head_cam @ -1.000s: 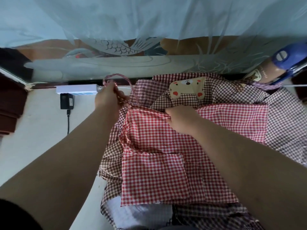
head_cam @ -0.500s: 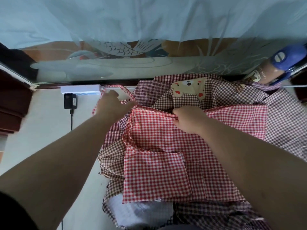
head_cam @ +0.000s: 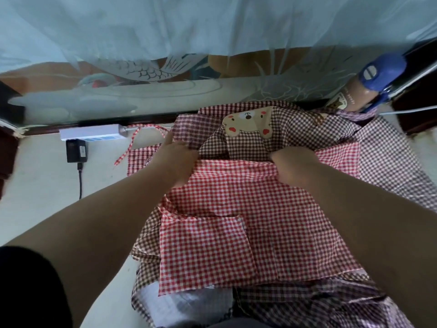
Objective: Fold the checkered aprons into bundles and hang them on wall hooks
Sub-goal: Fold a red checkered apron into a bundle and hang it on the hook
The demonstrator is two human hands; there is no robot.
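Head: flat pocket [head_cam: 203, 252] on red apron [head_cam: 272, 190].

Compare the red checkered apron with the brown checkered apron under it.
Colour: the red checkered apron is red-and-white, the brown checkered apron brown-and-white. Layer: the red one lies on top; the brown one lies beneath, showing past its far edge. Detail: the brown one carries a bear patch; the red one shows a plain pocket. Both are small-check gingham.

Red checkered apron [head_cam: 248, 223] spread flat atop brown checkered aprons [head_cam: 295, 131]
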